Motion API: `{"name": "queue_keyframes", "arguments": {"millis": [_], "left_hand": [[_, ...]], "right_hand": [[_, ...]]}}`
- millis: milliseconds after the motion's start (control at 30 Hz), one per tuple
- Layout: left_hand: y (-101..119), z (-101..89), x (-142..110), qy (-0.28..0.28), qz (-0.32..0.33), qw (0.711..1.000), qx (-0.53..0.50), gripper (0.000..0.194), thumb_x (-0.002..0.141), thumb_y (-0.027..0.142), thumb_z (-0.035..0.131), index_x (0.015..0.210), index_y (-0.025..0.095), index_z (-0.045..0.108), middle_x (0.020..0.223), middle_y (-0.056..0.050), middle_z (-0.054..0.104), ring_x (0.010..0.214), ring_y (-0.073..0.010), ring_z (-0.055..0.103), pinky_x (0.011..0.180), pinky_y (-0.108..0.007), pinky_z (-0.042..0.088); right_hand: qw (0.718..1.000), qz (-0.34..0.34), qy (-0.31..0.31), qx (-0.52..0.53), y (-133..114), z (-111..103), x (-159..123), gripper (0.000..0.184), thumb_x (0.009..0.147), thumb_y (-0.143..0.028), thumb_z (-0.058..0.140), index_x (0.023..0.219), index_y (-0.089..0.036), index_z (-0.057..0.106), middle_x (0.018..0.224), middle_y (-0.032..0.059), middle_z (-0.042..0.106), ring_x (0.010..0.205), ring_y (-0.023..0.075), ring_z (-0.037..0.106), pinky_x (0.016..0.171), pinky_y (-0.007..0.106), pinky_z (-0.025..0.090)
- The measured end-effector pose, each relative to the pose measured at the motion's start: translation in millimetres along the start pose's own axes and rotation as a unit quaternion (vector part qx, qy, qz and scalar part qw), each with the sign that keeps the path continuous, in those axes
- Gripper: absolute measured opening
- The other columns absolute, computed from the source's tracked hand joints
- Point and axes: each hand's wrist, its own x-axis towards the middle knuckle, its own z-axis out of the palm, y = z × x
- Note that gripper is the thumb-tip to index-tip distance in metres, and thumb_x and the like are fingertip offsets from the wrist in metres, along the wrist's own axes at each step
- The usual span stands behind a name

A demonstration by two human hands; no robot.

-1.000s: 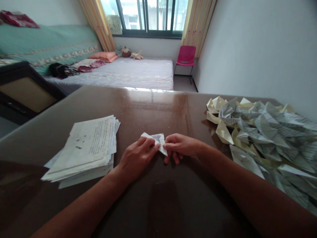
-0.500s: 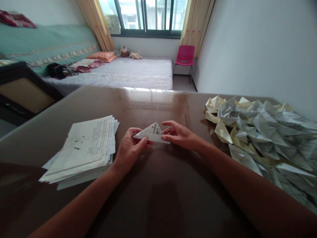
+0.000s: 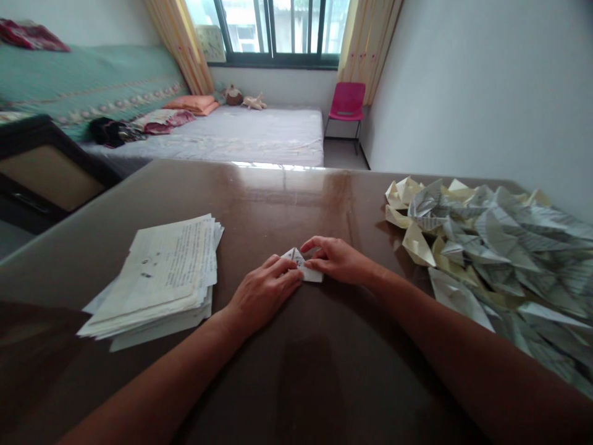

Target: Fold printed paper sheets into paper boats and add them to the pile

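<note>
A small sheet of printed paper, folded to a peak at the top with a straight strip below, lies on the brown table in front of me. My left hand is palm down over its left part, fingers together and pressing on it, so that side is hidden. At the paper's right side, my right hand has its thumb and curled fingers closed on the edge. Only the peak and the lower right corner show between the hands.
On the left of the glossy table rests a stack of printed sheets. Many folded paper boats are heaped on the right. Past the table's far edge are a bed and a pink chair.
The folded paper has come down and nearer, onto the table. My left hand has turned from gripping it thumb-on-top to palm down over it. My right hand has followed, staying at the right side.
</note>
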Motion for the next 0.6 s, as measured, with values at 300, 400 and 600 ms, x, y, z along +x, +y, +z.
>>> {"name": "queue_keyframes", "arguments": {"millis": [300,400,600], "left_hand": [[-4.0,2.8,-1.0,-0.002,-0.01,0.999,0.054,0.019,0.094,0.027,0.048,0.099,0.021,0.065,0.094,-0.004,0.063,0.084,-0.0158,0.054,0.077,-0.029,0.049],[-2.9,3.4,-0.8,-0.006,-0.018,0.998,0.055,0.02,0.094,0.027,0.047,0.1,0.021,0.065,0.095,-0.004,0.064,0.084,-0.0161,0.055,0.077,-0.029,0.049],[-2.7,4.2,1.0,0.014,-0.064,0.997,0.032,0.029,0.093,0.031,0.05,0.12,0.024,0.058,0.106,-0.004,0.062,0.092,-0.0169,0.059,0.078,-0.029,0.049]], "right_hand": [[0.993,0.037,-0.062,-0.095,3.7,-29.0,-3.7,0.024,0.086,-0.035,0.053,0.081,-0.016,0.067,0.068,0.0013,0.067,0.051,0.0088,0.055,0.049,0.02,0.036],[0.992,0.002,-0.058,-0.116,5.2,-28.5,-4.7,0.024,0.076,-0.04,0.067,0.086,-0.018,0.068,0.074,0.0009,0.066,0.061,0.0106,0.056,0.053,0.02,0.035],[0.991,-0.057,-0.051,-0.11,-2.7,-20.5,-6.9,0.009,0.074,-0.024,0.067,0.08,-0.018,0.069,0.072,-0.0014,0.061,0.062,0.0087,0.051,0.056,0.02,0.034]]}}
